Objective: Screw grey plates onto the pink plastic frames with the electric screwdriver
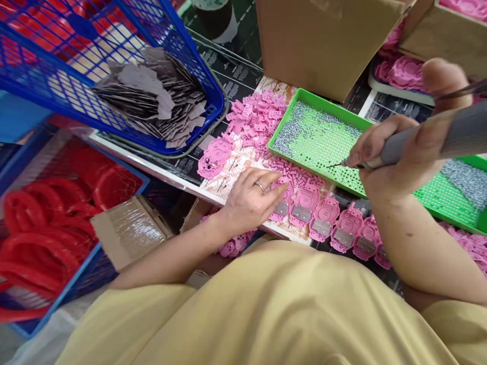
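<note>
A cardboard box (327, 40) stands behind the green tray (304, 147) of small screws, with a blue basket (114, 81) of grey plates to its left. The right hand (395, 157) grips a grey screwdriver (418, 142), its tip over the tray. The left hand (251, 197) (ring on one finger) rests flat, holding nothing, on the leftmost pink housing (283, 203) in the row at the table edge.

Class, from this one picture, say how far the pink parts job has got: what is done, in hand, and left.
Done: a row of pink housings lies fitted with grey plates. In hand: the right hand holds a grey screwdriver over the green screw tray; the left hand steadies the first housing. Left: loose pink pieces and plates in the blue basket.
</note>
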`<state>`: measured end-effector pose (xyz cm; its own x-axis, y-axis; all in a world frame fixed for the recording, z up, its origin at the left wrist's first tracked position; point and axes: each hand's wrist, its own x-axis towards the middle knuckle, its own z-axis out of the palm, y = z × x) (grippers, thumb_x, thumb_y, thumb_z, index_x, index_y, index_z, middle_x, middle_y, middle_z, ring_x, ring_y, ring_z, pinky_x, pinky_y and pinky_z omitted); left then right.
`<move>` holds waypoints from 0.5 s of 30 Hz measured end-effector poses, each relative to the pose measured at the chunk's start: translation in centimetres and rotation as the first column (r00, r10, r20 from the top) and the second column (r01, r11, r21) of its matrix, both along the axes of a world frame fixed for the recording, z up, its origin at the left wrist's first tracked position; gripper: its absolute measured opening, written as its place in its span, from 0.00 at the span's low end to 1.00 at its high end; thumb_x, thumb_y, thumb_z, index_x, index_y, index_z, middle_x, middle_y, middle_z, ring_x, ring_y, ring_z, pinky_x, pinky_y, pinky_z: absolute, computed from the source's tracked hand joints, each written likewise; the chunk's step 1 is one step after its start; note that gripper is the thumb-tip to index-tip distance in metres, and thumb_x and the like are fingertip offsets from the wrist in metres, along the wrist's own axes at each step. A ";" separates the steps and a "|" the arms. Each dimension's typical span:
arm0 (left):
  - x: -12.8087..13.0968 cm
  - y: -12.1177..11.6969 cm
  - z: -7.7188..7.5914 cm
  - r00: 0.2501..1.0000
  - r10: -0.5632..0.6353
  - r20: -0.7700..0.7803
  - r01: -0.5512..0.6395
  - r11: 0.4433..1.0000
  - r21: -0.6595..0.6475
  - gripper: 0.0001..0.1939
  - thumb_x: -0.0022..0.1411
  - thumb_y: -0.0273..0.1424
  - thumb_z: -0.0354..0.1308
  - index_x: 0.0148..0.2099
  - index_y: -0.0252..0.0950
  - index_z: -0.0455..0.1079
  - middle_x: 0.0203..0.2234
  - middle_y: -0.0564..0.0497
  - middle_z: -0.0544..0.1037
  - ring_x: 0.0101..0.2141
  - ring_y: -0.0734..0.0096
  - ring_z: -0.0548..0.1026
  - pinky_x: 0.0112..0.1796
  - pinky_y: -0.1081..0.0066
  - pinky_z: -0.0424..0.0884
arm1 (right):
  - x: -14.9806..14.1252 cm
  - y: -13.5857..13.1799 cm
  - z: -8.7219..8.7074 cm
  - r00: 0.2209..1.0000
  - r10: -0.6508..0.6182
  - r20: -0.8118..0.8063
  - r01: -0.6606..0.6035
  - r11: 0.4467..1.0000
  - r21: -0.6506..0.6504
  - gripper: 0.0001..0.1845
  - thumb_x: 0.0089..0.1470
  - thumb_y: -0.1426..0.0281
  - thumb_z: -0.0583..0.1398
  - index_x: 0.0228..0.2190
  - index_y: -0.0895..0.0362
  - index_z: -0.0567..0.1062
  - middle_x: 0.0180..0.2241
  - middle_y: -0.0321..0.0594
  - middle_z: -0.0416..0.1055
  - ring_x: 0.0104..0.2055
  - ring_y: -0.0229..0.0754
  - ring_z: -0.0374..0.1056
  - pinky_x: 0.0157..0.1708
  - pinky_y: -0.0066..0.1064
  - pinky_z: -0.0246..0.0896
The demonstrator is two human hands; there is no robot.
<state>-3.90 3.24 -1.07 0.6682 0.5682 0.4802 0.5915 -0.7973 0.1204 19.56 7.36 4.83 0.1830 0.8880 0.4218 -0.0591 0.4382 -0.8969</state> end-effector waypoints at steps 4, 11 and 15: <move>-0.2 -0.8 -0.7 0.999 0.018 0.044 -0.014 0.995 -0.095 0.12 0.68 0.33 0.56 0.51 0.37 0.75 0.48 0.40 0.77 0.49 0.57 0.72 0.47 0.55 0.73 | -1.5 0.3 -0.6 1.000 -0.019 0.012 0.017 0.987 0.159 0.25 0.53 0.51 0.64 0.46 0.49 0.65 0.15 0.20 0.57 0.12 0.30 0.58 0.12 0.24 0.57; 0.4 0.4 -0.2 0.998 0.017 0.063 -0.012 0.997 -0.076 0.09 0.67 0.27 0.55 0.46 0.37 0.76 0.38 0.47 0.80 0.40 0.64 0.74 0.40 0.62 0.72 | -2.1 0.3 -0.9 0.999 0.034 0.012 -0.035 0.995 0.088 0.21 0.54 0.53 0.64 0.45 0.48 0.67 0.15 0.21 0.60 0.12 0.31 0.58 0.11 0.26 0.56; 1.6 1.3 0.2 0.987 0.017 0.159 0.005 0.991 -0.134 0.09 0.68 0.26 0.54 0.43 0.35 0.76 0.32 0.48 0.78 0.34 0.68 0.73 0.38 0.65 0.71 | -0.2 0.1 0.0 0.999 0.013 0.042 -0.016 0.997 0.075 0.25 0.52 0.47 0.62 0.47 0.44 0.66 0.17 0.22 0.58 0.14 0.29 0.59 0.13 0.24 0.58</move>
